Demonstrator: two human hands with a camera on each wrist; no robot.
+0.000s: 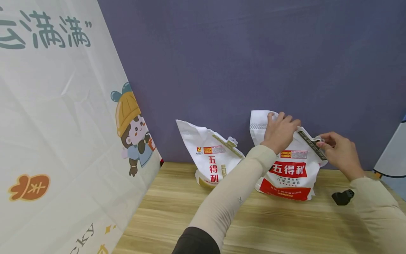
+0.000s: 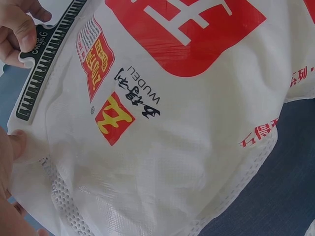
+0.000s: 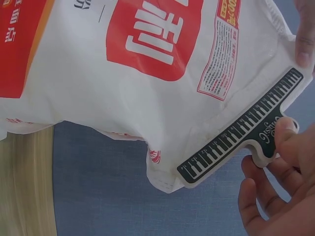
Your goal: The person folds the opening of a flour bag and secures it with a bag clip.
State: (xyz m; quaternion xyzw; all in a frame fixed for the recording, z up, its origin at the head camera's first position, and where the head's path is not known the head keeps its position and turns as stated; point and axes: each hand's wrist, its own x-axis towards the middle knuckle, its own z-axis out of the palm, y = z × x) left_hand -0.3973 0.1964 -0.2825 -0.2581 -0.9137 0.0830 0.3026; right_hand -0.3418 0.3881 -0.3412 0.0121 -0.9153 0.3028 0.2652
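A white flour bag (image 1: pixel 290 173) with red labels stands on the table against the dark backdrop. My left hand (image 1: pixel 279 132) grips its folded top edge, the thumb tip on the front face beside the clip in the left wrist view. Along the right part of that top lies a black bag clip (image 3: pixel 241 125) with a piano-key pattern. My right hand (image 1: pixel 342 151) pinches the clip's handle, thumb on the front and fingers behind. Left of it, a second white flour bag (image 1: pixel 203 151) leans with a gold clip (image 1: pixel 229 144) across its top.
On the wooden table (image 1: pixel 171 201), a small black object (image 1: pixel 342 197) lies near my right wrist. The purple-grey backdrop (image 1: pixel 222 70) rises right behind the bags. A white printed sheet (image 1: pixel 57 123) hangs at the left, and a pale panel (image 1: pixel 393 151) stands at the right edge.
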